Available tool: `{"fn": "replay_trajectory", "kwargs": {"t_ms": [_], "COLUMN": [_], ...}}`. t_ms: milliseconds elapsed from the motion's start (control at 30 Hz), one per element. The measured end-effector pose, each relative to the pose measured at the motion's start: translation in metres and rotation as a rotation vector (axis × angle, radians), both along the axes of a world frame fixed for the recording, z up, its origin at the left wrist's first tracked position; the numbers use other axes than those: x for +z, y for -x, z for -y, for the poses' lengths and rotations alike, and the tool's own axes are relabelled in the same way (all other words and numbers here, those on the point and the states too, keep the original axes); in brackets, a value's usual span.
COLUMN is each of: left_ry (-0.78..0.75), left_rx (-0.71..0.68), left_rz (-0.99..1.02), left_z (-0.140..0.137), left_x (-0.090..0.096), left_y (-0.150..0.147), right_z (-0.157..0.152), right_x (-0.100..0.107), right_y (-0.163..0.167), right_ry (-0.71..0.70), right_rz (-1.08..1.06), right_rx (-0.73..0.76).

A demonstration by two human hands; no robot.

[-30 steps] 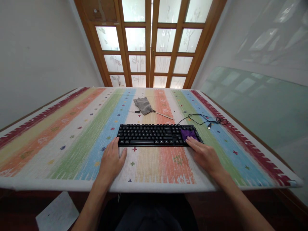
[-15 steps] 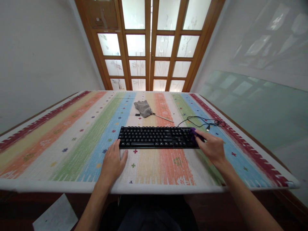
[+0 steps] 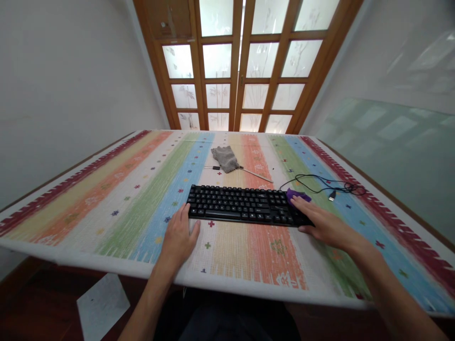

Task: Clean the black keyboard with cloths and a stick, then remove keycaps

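Observation:
A black keyboard (image 3: pixel 231 203) lies flat on the striped tablecloth. At its left end is my left hand (image 3: pixel 177 237), its fingertips against the side edge and its thumb just off the front corner. Over the right end reaches my right hand (image 3: pixel 320 222), its fingers pressing a purple cloth (image 3: pixel 298 194) onto the number keys. The right thumb sits low by the front edge. Part of the cloth and the keys under it are hidden by the fingers. From behind the keyboard runs its black cable (image 3: pixel 322 179), ending in a USB plug (image 3: pixel 332 195).
Beyond the keyboard lie a crumpled grey cloth (image 3: pixel 225 158), a thin pale stick (image 3: pixel 258 175) and a small black item (image 3: pixel 216 167). The striped tablecloth (image 3: pixel 142 203) covers the table. Below its front edge is a pale sheet (image 3: pixel 103 305). Wooden glazed doors (image 3: pixel 237 94) stand behind.
My view has turned a little left and tilted. The right fingers have gone from bunched around the purple cloth to spread flatter over it. The left hand stays at the keyboard's left end.

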State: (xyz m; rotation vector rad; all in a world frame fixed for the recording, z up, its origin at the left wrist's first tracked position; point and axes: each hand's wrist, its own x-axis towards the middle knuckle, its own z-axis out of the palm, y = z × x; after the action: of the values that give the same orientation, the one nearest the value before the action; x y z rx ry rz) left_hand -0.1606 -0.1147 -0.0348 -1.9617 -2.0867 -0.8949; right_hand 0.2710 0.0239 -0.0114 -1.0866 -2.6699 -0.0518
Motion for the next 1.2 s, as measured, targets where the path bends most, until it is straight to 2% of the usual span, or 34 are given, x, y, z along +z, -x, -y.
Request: {"fn": "replay_trajectory", "kwargs": {"t_ms": [133, 300, 667, 833, 967, 1067, 1200], "left_ry": [0.002, 0.02, 0.037, 0.019, 0.007, 0.01, 0.026], "left_rx": [0.003, 0.007, 0.001, 0.003, -0.002, 0.009, 0.017], "left_rz": [0.01, -0.004, -0.003, -0.014, -0.014, -0.013, -0.02], "left_z": [0.0, 0.002, 0.003, 0.002, 0.002, 0.002, 0.002], "left_x": [0.001, 0.002, 0.004, 0.002, 0.002, 0.002, 0.003], "left_y": [-0.001, -0.002, -0.003, -0.002, -0.003, -0.003, -0.003], "right_z": [0.002, 0.01, 0.055, 0.05, 0.035, 0.02, 0.001], "right_x": [-0.007, -0.005, -0.008, 0.009, 0.026, 0.025, 0.01], "right_y": [0.003, 0.008, 0.022, 0.01, 0.004, 0.003, -0.003], "right_ry": [-0.081, -0.189, -0.458, -0.502, -0.583, -0.444, -0.051], "right_rz": [-0.02, -0.041, -0.049, -0.141, -0.192, -0.163, -0.052], "right_rx": [-0.006, -0.038, -0.247, -0.215, -0.436, -0.54, -0.348]}}
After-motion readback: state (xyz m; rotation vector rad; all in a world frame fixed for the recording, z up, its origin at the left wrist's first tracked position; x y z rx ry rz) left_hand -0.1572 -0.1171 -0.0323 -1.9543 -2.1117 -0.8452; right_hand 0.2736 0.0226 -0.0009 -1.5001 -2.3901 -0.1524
